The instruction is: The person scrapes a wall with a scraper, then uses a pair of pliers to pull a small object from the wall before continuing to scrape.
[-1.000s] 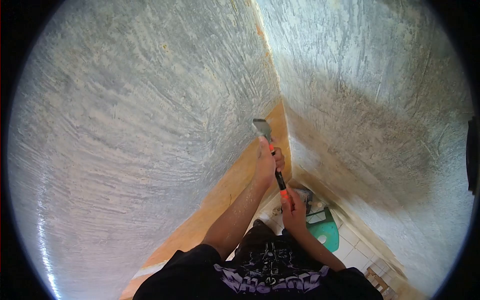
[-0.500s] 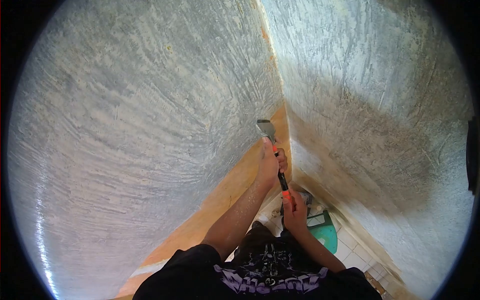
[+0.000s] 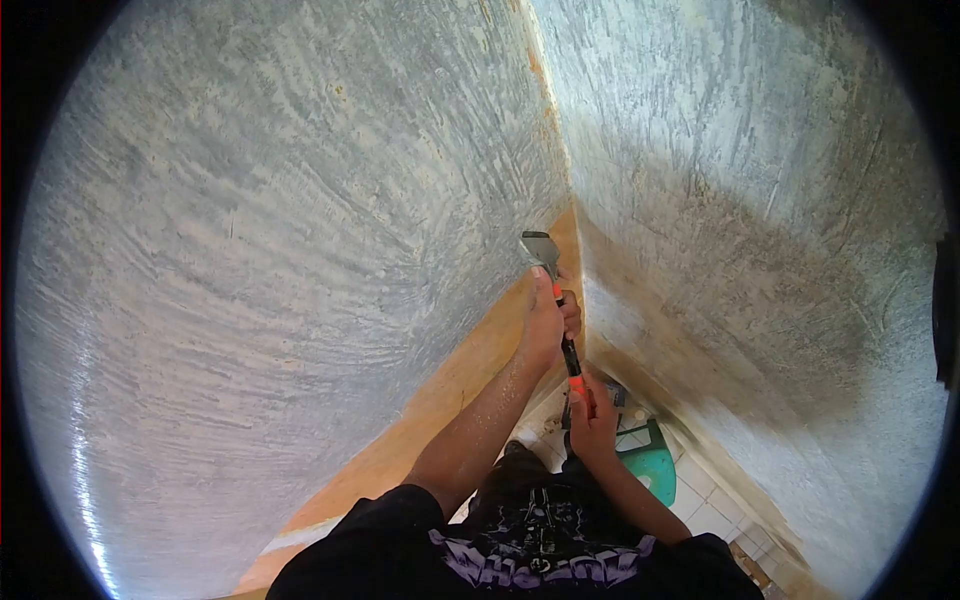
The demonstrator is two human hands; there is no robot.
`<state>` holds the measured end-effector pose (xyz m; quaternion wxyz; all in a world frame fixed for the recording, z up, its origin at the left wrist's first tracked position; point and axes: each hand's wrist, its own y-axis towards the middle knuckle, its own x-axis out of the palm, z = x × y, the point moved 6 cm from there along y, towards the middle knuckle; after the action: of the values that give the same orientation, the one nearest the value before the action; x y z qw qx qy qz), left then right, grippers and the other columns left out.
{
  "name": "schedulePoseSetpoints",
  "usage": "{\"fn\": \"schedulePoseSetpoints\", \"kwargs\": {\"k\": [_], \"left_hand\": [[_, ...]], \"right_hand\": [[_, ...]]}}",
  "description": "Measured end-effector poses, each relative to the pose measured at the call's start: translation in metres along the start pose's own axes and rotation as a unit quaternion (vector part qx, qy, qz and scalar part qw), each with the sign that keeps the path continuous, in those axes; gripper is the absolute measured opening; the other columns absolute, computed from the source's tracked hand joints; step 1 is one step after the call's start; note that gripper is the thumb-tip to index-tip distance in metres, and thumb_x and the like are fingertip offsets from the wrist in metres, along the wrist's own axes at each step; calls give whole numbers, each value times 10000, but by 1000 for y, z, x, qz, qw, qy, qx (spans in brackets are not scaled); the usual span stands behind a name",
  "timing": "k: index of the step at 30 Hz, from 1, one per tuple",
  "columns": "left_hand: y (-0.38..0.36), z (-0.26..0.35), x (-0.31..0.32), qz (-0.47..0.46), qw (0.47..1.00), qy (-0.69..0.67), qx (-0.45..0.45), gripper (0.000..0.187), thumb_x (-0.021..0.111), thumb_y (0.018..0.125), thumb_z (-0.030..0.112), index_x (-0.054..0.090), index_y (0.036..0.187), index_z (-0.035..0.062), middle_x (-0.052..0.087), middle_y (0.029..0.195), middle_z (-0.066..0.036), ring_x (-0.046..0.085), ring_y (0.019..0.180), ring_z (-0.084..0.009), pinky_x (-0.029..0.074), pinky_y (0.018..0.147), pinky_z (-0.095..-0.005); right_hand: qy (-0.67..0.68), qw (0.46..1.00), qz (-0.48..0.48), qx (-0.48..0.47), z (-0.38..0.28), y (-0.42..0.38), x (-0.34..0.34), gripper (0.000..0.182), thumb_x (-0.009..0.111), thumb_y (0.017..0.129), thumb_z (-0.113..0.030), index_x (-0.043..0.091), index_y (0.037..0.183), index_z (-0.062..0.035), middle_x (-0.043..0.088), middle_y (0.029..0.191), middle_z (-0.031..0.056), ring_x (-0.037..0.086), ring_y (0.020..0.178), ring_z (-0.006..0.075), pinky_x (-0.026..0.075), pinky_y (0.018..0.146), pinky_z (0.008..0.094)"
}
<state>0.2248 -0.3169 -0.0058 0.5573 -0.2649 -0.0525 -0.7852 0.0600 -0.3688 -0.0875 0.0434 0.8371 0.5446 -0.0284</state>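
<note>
Since a second ago the scraper [image 3: 541, 250] shifts right toward the corner, left hand [image 3: 545, 325] clamped high on the handle, right hand [image 3: 592, 410] gripping its end, so imo keep the blade flat on the wall [image 3: 250, 250].

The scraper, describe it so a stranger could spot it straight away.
Find the corner where two grey plastered walls meet above an orange band. Both hands grip a long tool there: left hand, right hand. The scraper alone has a flat metal blade and an orange-and-black handle.
</note>
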Motion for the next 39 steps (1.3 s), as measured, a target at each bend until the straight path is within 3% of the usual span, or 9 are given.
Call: {"fn": "schedulePoseSetpoints", "kwargs": {"k": [2,8,11,14,20,29,32,35,39], "left_hand": [[0,1,0,-1,1000,3,-9,523,252,1010,630,433,1067,142,252,547,65,261,429,-67,252,422,-247],[9,3,7,-1,1000,-17,2,520,260,1011,626,444,1059,142,258,546,62,261,432,-71,256,419,-249],[3,0,2,31,999,9,-20,519,276,1007,630,450,1056,143,263,549,63,260,431,-72,253,417,-249],[14,0,7,1,1000,9,4,520,277,1005,632,444,1069,144,268,551,64,256,430,-70,249,416,-246],[2,0,-2,20,1000,0,-13,527,275,1003,637,440,1079,142,272,551,56,264,432,-69,248,422,-246],[6,4,2,16,1000,15,-19,530,274,1004,637,432,1085,138,282,564,50,279,448,-69,253,427,-250],[9,7,11,19,999,25,9,528,276,1005,635,436,1079,137,283,563,50,281,445,-71,254,427,-250],[2,2,3,30,999,14,-15,525,273,1008,630,440,1076,136,281,561,52,281,441,-73,255,426,-249],[9,3,7,16,1000,22,-1,518,275,1011,624,441,1076,137,276,557,56,276,438,-73,254,424,-249]], "right_hand": [[-12,999,17,-43,3,-1,3,406,596,973,-210,546,1303,21,673,999,169,640,826,174,511,743,310],[18,1000,14,3,5,5,2,391,587,973,-195,550,1301,14,671,991,162,637,786,174,510,709,311],[-11,998,29,-63,-4,1,0,388,587,973,-198,552,1293,19,664,947,153,627,759,176,506,694,315],[25,999,20,-10,9,11,1,392,591,972,-207,552,1287,23,660,902,147,619,732,176,504,679,321],[-7,997,38,-70,-6,1,2,395,600,971,-212,554,1280,30,653,870,133,613,729,168,500,683,307],[28,999,16,-11,7,4,6,389,593,978,-185,540,1296,33,646,860,97,591,733,130,487,679,275],[55,997,7,55,8,7,3,406,606,971,-201,543,1295,36,648,864,103,590,737,134,491,687,286],[4,998,38,-43,7,-1,4,413,617,965,-213,549,1294,27,642,846,93,566,705,120,480,657,281],[38,999,27,1,9,5,5,411,608,969,-215,549,1303,16,631,831,83,541,685,116,466,641,273]]}}
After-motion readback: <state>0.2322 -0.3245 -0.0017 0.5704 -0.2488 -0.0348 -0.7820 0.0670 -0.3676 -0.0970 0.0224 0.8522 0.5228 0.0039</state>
